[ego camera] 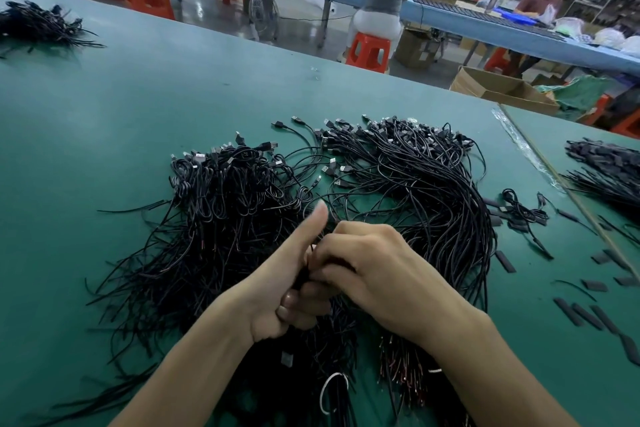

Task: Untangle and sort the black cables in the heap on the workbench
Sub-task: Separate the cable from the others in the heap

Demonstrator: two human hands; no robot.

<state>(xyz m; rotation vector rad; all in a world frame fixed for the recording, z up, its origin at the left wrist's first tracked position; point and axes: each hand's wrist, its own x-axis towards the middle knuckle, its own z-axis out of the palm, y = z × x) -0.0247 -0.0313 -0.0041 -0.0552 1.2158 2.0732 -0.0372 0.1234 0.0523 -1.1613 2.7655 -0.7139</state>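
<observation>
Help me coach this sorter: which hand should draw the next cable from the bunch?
Probably right: the right hand pinches at the bunch, while the left hand anchors it in its grip.

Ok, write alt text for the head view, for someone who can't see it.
A person's left-hand grip and right-hand grip hold black cables from a tangled heap on a green workbench. Another pile lies far left.

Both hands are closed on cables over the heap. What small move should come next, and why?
Probably draw the right hand a little away from the left hand, pulling its strand clear. Both hands hold black cables just above the heap, whose strands cross and loop, so a short pull should show whether that strand comes free.
</observation>
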